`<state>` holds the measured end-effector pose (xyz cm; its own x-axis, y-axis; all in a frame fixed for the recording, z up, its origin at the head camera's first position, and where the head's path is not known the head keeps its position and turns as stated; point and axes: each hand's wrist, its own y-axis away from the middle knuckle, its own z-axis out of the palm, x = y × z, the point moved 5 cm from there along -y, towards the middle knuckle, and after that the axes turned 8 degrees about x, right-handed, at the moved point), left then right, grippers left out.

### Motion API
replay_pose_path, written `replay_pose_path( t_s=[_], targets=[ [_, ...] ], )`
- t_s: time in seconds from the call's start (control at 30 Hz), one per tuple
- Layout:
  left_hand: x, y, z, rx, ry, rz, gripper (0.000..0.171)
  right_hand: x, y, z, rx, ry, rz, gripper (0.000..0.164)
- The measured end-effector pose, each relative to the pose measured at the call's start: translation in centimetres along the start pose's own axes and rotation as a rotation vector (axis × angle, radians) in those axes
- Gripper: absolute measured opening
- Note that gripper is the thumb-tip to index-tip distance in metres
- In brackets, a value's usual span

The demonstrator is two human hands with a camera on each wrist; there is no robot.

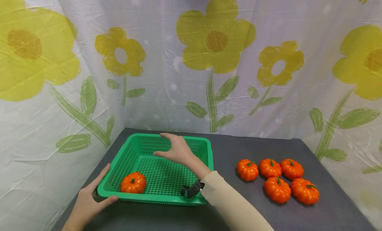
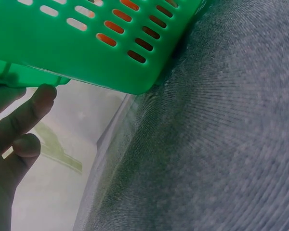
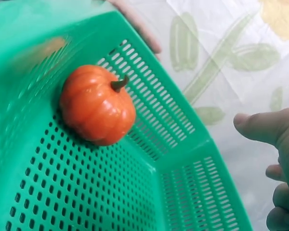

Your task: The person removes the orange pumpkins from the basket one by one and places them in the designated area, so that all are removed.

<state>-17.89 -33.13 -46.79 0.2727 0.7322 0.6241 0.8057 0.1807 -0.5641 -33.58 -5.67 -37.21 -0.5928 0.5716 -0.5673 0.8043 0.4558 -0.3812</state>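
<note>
A green plastic basket (image 1: 162, 199) with slotted walls stands on the dark table. One small orange pumpkin (image 1: 133, 183) with a green stem sits inside, in its front left corner. My left hand (image 1: 86, 201) holds that corner from outside, thumb at the front rim and fingers along the left rim. In the left wrist view its fingertips (image 2: 43, 98) touch beneath the rim. Above the basket's interior, my right hand (image 1: 176, 149) hovers with thumb and fingers spread apart and nothing between them. The right wrist view shows the pumpkin (image 3: 97, 106) away from that hand.
Several more orange pumpkins (image 1: 277, 190) lie in a loose group on the table (image 1: 235, 204), right of the basket. A white cloth (image 1: 161, 91) with printed yellow flowers hangs along the back and both sides. A black band (image 1: 191, 189) is on my right wrist.
</note>
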Motion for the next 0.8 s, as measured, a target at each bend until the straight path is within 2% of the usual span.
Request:
replay_pose_path(
  t_s=[0.23, 0.53, 0.8],
  targets=[
    [-0.1, 0.0, 0.0, 0.004, -0.010, -0.004, 0.105, -0.5, -0.5, 1.5, -0.073, 0.023, -0.032, 0.076],
    [-0.1, 0.0, 0.1, 0.007, -0.005, 0.005, 0.106, -0.6, -0.6, 3.5, -0.233, -0.001, -0.078, 0.076],
    [-0.2, -0.1, 0.1, 0.006, -0.004, 0.000, 0.106, -0.2, -0.3, 5.3, -0.401, 0.041, -0.131, 0.079]
  ],
)
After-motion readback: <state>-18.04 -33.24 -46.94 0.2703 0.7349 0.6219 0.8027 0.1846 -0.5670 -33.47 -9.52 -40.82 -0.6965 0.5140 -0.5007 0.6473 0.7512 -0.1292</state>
